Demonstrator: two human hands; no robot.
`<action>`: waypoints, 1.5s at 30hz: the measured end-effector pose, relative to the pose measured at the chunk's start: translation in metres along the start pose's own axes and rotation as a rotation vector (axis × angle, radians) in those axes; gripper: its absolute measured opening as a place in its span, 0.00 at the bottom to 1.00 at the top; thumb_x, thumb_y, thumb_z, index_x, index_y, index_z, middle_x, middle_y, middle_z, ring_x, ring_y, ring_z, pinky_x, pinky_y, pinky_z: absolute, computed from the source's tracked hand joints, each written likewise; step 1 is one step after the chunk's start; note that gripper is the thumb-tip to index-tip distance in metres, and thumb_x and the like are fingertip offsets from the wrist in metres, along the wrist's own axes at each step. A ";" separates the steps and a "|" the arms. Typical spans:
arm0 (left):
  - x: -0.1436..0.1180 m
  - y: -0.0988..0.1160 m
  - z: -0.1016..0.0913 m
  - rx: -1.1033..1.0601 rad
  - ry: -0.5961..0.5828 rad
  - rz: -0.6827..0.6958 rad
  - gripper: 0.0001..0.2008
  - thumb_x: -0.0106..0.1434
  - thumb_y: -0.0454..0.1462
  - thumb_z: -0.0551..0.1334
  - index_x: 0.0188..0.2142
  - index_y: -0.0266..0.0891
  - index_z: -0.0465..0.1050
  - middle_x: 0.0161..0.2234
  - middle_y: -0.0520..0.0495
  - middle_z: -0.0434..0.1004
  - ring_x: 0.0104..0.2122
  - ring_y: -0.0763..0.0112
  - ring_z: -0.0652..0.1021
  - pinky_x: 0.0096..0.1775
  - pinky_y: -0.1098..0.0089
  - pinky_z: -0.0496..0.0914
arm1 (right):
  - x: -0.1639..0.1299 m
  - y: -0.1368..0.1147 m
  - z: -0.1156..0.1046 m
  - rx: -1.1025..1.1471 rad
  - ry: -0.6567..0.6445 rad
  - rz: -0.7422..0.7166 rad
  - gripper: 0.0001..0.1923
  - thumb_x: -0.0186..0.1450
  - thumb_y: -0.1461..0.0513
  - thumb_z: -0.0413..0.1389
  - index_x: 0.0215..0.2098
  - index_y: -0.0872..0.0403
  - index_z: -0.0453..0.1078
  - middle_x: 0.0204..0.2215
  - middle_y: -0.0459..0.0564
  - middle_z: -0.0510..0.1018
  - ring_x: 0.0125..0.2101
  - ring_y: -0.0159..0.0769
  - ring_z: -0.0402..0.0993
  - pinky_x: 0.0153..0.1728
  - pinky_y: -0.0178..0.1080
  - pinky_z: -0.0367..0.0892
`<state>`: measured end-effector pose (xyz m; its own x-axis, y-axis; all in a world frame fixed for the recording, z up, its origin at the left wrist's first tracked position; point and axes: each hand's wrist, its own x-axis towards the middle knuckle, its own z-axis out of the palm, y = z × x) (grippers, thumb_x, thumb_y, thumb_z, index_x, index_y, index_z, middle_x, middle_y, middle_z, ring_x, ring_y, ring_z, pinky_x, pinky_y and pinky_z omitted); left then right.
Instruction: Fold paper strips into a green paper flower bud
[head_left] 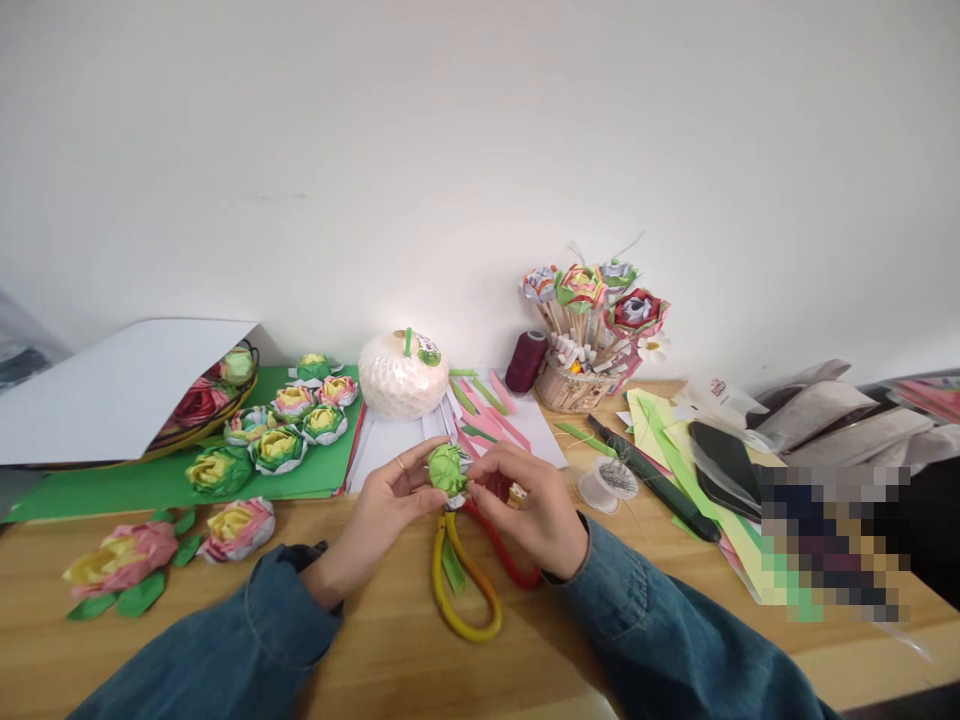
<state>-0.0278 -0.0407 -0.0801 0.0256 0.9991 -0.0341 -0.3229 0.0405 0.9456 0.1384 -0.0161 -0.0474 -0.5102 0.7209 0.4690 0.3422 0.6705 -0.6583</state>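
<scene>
Green paper ball (448,468) sits at table centre, just above the wood, pinched between both hands. Left hand (386,505) comes in from the near left, palm turned up and inward, thumb and forefinger closed on the ball's left side; a ring shows on one finger. Right hand (534,510) comes in from the near right, back of hand toward the camera, fingers curled onto the ball's right side, so its grasp is on the ball too, though the fingertips are hidden behind the knuckles. Both forearms wear denim sleeves, cut off by the near edge. Under the hands lie scissors (469,580) with one yellow and one red loop handle; the blades are hidden by the hands. Far of the ball: a white round netted object (403,375), and pink and green paper strips (487,410). Left: paper flowers (277,445) on a green sheet (150,485), two more flowers on bare wood, a white sheet covering most of a basket. Right: thread spool (526,362), basket of stemmed flowers (589,330), wire reel (609,482). Far-right area is pixelated, contents unreadable.
</scene>
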 end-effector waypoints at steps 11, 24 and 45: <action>0.000 0.003 0.002 -0.002 -0.014 -0.040 0.25 0.43 0.32 0.68 0.43 0.40 0.70 0.37 0.48 0.76 0.39 0.66 0.74 0.42 0.67 0.67 | -0.001 0.003 -0.002 -0.077 -0.045 -0.078 0.04 0.56 0.68 0.52 0.30 0.54 0.65 0.24 0.45 0.68 0.22 0.27 0.63 0.23 0.31 0.62; 0.001 0.002 0.002 0.007 -0.016 -0.120 0.24 0.43 0.31 0.68 0.42 0.39 0.70 0.41 0.47 0.75 0.43 0.65 0.72 0.44 0.66 0.66 | -0.002 0.008 -0.002 -0.223 -0.078 -0.101 0.03 0.58 0.66 0.51 0.29 0.55 0.66 0.23 0.45 0.69 0.21 0.26 0.63 0.22 0.30 0.59; 0.003 -0.003 -0.001 0.146 -0.046 -0.101 0.28 0.43 0.35 0.68 0.46 0.36 0.67 0.41 0.45 0.74 0.39 0.66 0.74 0.43 0.64 0.67 | -0.006 0.007 0.010 -0.348 0.063 -0.025 0.04 0.54 0.69 0.51 0.24 0.56 0.66 0.19 0.44 0.69 0.20 0.26 0.63 0.23 0.30 0.58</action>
<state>-0.0282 -0.0376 -0.0830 0.0950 0.9883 -0.1196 -0.1757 0.1349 0.9752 0.1359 -0.0175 -0.0611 -0.4757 0.7056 0.5252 0.5838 0.6999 -0.4115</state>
